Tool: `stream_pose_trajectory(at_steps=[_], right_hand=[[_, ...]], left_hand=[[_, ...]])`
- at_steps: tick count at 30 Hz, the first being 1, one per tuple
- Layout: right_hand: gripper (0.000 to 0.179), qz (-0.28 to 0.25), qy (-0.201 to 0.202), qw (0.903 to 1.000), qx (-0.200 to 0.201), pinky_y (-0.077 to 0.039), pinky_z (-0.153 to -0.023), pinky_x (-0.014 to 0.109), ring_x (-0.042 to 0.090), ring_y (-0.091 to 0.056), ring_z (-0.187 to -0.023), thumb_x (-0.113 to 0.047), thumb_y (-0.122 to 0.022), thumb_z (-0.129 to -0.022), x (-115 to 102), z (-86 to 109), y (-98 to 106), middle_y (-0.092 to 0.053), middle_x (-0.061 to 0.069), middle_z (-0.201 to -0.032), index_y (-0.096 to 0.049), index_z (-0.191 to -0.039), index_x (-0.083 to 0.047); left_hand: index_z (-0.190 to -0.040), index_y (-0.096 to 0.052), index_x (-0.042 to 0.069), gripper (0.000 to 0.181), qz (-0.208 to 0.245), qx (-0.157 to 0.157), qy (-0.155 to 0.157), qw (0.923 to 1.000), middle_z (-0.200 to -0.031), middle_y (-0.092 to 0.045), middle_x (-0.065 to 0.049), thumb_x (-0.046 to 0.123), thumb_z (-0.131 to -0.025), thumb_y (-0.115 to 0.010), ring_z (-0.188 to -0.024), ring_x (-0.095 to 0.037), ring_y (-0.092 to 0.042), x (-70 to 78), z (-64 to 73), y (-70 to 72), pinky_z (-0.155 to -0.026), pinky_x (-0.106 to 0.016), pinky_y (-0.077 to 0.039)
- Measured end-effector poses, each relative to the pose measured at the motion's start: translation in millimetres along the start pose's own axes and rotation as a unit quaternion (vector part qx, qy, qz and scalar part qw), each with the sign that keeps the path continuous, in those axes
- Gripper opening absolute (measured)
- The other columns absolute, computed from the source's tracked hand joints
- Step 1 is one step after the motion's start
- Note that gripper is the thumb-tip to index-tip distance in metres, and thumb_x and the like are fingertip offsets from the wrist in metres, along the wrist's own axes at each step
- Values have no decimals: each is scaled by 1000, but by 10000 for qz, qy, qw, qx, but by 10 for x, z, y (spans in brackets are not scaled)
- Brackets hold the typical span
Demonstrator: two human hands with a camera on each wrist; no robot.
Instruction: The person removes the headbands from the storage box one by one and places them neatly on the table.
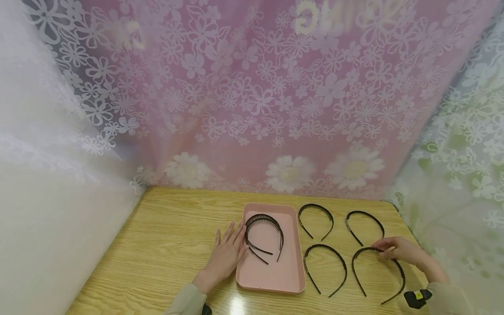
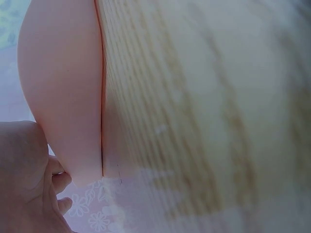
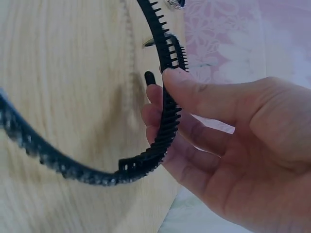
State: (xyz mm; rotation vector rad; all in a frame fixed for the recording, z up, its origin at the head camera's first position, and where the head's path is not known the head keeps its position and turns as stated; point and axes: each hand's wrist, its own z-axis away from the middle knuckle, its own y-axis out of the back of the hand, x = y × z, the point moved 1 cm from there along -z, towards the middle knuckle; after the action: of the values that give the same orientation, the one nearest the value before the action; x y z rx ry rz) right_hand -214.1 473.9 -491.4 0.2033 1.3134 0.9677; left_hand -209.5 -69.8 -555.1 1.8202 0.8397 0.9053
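Note:
My right hand (image 1: 399,251) pinches a black toothed headband (image 1: 400,272) between thumb and fingers at the front right. In the right wrist view, this headband (image 3: 163,48) shows comb teeth on its inner side and a beaded, glittery stretch. My left hand (image 1: 226,256) lies at the left side of a pink tray (image 1: 271,280), fingers extended along its rim. The left wrist view shows the fingers (image 2: 60,182) against the tray's outer wall (image 2: 68,73). Inside the tray, two black headbands (image 1: 264,216) overlap, their open ends toward the front.
Three more black headbands lie right of the tray: one at the back (image 1: 315,205), one in front of it (image 1: 326,247), and one at the back right (image 1: 366,213). The wooden table (image 1: 177,227) meets a pink flowered curtain (image 1: 252,109) behind, with pale sheets on both sides.

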Motion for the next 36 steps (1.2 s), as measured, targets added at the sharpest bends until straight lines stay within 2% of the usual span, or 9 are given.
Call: stream_pose_trajectory(at_steps=[5, 9, 13, 19, 26, 32, 36], right_hand=[[38, 113, -137, 9997, 176, -57, -75, 38, 39, -64, -103, -12, -68, -96, 15, 10, -20, -63, 32, -122, -64, -127, 11], [37, 157, -74, 9995, 281, -57, -72, 36, 32, -67, -97, -12, -69, -96, 74, 12, -37, -65, 30, -120, -65, -125, 10], [33, 370, -176, 9979, 500, -57, -68, 32, 25, -68, -91, -12, -70, -95, 124, 2, -56, -68, 24, -114, -69, -122, 6], [28, 746, -371, 9929, 853, -57, -65, 31, 28, -68, -88, -11, -74, -92, 188, -29, -110, -71, 16, -106, -72, -117, 2], [24, 1097, -602, 9848, 1208, -55, -64, 33, 23, -67, -84, -13, -78, -88, 216, -80, -158, -71, 8, -99, -76, -110, -5], [21, 1295, -600, 9795, 1418, -54, -66, 36, 22, -67, -83, -12, -79, -87, 201, -70, -173, -71, 6, -96, -76, -107, -7], [13, 1537, -487, 9727, 1671, -55, -64, 37, 24, -68, -81, -9, -73, -91, 145, -51, -151, -72, 8, -95, -75, -104, -7]], left_hand=[[-154, -43, 4, 56, -8, 73, -1, 10000, -162, -36, -10, 33, -106, -52, -150, -39, -29, -6, -7, -4, -113, -72, -23], [-154, -43, 4, 57, 29, 73, -13, 10000, -162, -36, -10, 33, -106, -53, -150, -39, -29, -6, -3, 2, -113, -73, -23], [-154, -43, 4, 57, 49, 83, -33, 9999, -162, -37, -10, 33, -106, -54, -149, -39, -31, -4, -5, 13, -112, -73, -24], [-154, -42, 5, 57, 56, 49, 5, 10000, -162, -36, -10, 33, -106, -53, -150, -38, -29, -1, 0, 12, -113, -73, -23], [-154, -43, 4, 56, 68, 58, 51, 9999, -163, -35, -10, 33, -106, -52, -150, -39, -28, 5, -1, 11, -113, -73, -22], [-154, -42, 5, 57, 34, 17, 30, 10000, -163, -35, -10, 33, -107, -52, -151, -39, -28, 10, 3, 14, -113, -73, -22], [-154, -42, 4, 56, 39, 13, 23, 10000, -162, -36, -11, 32, -107, -52, -150, -39, -28, 17, 9, 22, -113, -73, -22]])
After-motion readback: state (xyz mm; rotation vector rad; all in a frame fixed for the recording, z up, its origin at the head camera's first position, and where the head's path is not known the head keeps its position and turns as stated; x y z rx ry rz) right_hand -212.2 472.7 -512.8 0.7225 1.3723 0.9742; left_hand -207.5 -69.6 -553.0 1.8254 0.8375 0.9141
